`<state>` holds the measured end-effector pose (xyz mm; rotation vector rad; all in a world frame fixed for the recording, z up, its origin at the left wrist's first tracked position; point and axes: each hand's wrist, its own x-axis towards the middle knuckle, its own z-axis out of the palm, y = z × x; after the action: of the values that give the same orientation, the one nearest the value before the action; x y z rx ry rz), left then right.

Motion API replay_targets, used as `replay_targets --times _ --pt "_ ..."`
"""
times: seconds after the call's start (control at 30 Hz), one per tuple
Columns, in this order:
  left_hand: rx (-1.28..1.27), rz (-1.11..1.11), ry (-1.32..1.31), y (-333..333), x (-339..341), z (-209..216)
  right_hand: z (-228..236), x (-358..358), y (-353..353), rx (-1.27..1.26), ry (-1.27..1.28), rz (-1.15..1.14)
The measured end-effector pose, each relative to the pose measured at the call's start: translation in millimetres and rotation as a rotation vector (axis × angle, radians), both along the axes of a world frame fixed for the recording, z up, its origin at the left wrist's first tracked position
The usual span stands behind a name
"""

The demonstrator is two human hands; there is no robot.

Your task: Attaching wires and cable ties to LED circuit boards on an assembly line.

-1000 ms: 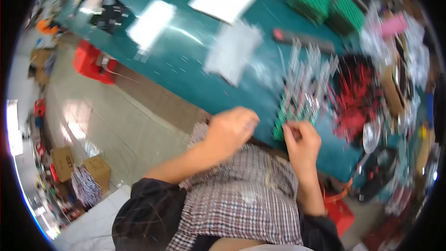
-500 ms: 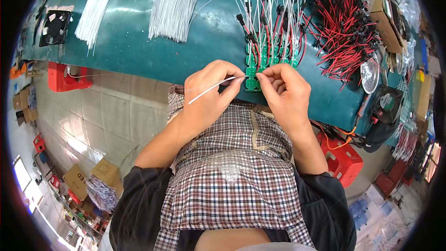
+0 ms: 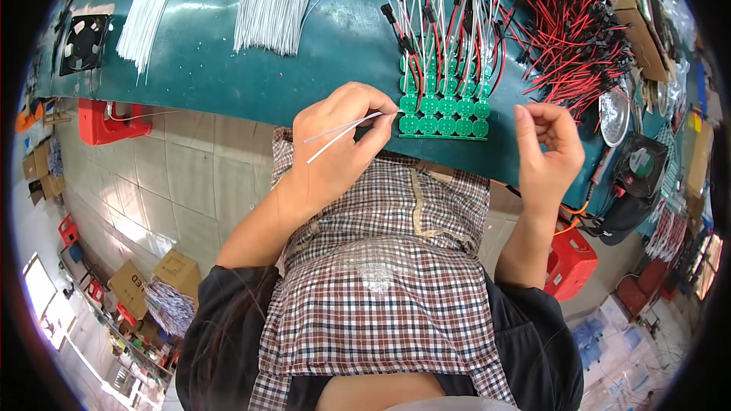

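My left hand (image 3: pixel 339 137) pinches thin white wires (image 3: pixel 332 144) between thumb and fingertips, at the left edge of a green circuit board panel (image 3: pixel 448 106). The panel is made of several rows of small round boards and lies near the table's front edge. White wires and red-black connector leads (image 3: pixel 426 27) stand up from its far rows. My right hand (image 3: pixel 550 144) is held right of the panel, apart from it, with loosely curled fingers and thumb slightly parted. Nothing shows in it. Beyond it lies a heap of red-black leads with black plugs (image 3: pixel 575 38).
On the green table (image 3: pixel 198 38) are two bundles of white wires (image 3: pixel 278 4) (image 3: pixel 145 19) and a black fan (image 3: pixel 85 44). A soldering iron (image 3: pixel 599 170) with an orange cable and another fan (image 3: pixel 638 164) sit at the right. Red stools (image 3: pixel 114 123) stand below.
My right hand has moved away from the panel to the right, uncovering its near rows. My left hand stays at the panel's left edge, still holding the white wires.
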<state>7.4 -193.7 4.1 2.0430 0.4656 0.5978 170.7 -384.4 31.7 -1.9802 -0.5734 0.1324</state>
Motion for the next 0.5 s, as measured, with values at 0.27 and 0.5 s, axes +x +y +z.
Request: replay_targets --times 0.27,0.5 --pt "0.024 -0.024 0.011 0 -2 2 -3 21 -19 -0.104 -0.128 -0.111" --pt "0.032 -0.012 0.035 -3 -1 2 -2 36 -24 -0.510 -0.349 -0.069"
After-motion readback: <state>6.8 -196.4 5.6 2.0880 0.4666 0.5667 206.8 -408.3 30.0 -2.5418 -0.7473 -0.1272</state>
